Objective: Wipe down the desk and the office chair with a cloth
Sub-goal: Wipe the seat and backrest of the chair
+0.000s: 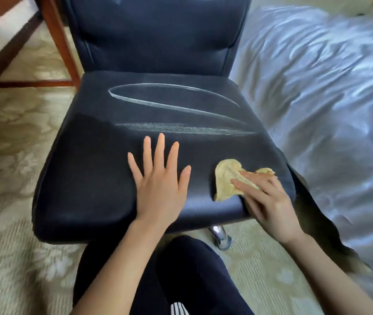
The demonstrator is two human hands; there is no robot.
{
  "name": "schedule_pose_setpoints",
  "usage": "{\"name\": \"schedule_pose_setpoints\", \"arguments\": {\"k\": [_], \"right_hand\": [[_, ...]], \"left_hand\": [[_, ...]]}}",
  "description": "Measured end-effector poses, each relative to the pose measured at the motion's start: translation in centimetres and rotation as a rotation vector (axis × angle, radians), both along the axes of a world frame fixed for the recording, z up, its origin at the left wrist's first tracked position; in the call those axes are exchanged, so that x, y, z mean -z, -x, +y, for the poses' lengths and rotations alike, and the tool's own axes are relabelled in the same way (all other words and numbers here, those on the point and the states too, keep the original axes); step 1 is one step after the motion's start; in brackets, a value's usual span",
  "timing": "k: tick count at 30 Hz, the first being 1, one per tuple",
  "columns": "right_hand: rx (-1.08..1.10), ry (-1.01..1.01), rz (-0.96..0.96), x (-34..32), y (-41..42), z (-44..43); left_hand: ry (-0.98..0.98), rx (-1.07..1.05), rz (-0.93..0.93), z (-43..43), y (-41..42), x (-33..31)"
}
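A dark navy office chair [103,160] fills the middle of the view, its seat toward me and its backrest rising behind. Pale wipe streaks cross the middle of the seat. My left hand [160,180] lies flat on the seat's front half, fingers straight and spread. My right hand [265,201] presses a crumpled yellow cloth [226,178] against the seat's front right corner, with straight fingers lying over the cloth. Of the wooden desk [60,42] only a leg and lower rails show, at the upper left.
A bed with a white duvet [328,98] stands close along the chair's right side. Patterned beige carpet [10,155] covers the floor. A chrome caster leg [220,237] sticks out under the seat's front. My dark-trousered legs [192,280] are at the bottom centre.
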State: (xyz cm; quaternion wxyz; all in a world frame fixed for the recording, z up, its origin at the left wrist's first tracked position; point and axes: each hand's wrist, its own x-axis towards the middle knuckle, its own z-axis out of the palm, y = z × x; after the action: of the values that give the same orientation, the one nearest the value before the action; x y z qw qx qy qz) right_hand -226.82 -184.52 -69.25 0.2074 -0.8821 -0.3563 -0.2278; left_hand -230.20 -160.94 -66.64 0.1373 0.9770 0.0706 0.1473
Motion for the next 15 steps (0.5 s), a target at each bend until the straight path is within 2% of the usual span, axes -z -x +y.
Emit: {"name": "schedule_pose_setpoints", "arguments": {"k": [5, 10, 15], "right_hand": [[0.384, -0.277, 0.012, 0.8, -0.4, -2.6], [0.542, -0.289, 0.112, -0.2, -2.8, -3.7], [0.609, -0.322, 0.353, -2.8, -7.6, -4.5]], "left_hand": [[-0.098, 0.035, 0.006, -0.9, -0.5, 0.5], [-0.125, 0.047, -0.010, -1.0, -0.2, 1.1], [-0.121, 0.045, -0.025, -1.0, -0.4, 1.2]]}}
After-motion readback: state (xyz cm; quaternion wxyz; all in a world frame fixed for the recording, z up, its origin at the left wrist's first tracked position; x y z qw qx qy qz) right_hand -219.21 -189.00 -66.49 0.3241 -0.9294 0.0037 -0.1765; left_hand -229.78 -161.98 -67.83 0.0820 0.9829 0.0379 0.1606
